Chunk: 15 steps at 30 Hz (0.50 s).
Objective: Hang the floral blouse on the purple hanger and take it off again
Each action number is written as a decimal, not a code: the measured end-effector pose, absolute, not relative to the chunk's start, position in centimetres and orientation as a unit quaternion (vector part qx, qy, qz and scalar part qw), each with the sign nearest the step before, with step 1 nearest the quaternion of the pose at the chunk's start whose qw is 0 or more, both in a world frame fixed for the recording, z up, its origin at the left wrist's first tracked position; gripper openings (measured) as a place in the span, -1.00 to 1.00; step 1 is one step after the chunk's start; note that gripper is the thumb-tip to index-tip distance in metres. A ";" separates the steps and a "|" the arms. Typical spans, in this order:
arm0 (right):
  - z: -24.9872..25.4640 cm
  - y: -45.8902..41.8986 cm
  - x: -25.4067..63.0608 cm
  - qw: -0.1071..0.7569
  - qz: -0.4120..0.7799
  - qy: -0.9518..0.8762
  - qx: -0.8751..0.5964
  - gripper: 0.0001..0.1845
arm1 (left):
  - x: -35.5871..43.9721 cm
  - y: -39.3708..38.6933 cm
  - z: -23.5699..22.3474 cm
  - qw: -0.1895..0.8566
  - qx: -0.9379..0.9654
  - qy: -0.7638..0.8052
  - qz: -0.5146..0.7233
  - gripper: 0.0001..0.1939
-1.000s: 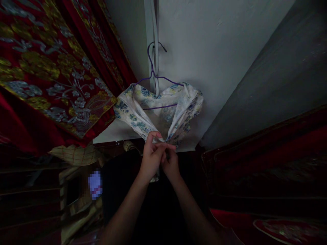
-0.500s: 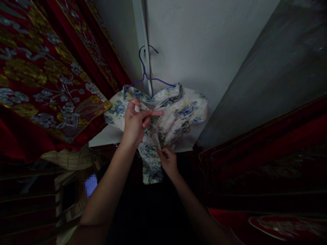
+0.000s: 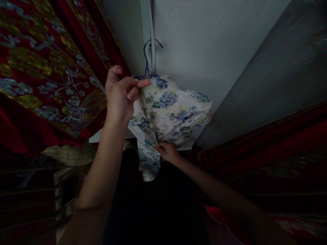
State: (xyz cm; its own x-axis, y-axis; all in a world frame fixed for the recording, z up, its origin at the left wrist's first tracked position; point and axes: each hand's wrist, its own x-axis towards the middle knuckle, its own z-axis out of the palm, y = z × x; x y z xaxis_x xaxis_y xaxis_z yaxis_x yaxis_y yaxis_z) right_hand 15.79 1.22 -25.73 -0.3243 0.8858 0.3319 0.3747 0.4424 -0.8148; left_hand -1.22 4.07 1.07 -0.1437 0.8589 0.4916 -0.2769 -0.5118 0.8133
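Note:
A white shirt (image 3: 170, 102) with blue, green and yellow flowers hangs from a purple hanger (image 3: 146, 61). My left hand (image 3: 120, 92) is raised in front of the shirt's upper left side. Its fingers are bent and spread apart, one pointing right across the cloth, and I see nothing between them. Lower down, my right hand (image 3: 167, 151) pinches the shirt's front edge between thumb and fingers. The shirt's neckline and left shoulder are largely hidden behind my left hand and the folded cloth.
Behind the shirt stands a pale wall panel (image 3: 204, 44), with a narrow strip (image 3: 151, 27) holding the hanger's hook. Red embroidered cloth (image 3: 38, 64) hangs at the left, above a checked cushion (image 3: 68, 154). More red cloth (image 3: 268, 149) is at the right.
My left hand has moved up and left, off the chest of the shirt. The shirt's right front has swung across, covering the open neckline. My right hand keeps its pinch on the front edge.

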 end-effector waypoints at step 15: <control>-3.2 3.2 16.3 0.525 0.164 -0.774 -0.312 -0.71 | 0.4 1.7 -1.6 0.378 0.567 0.298 0.669 -0.61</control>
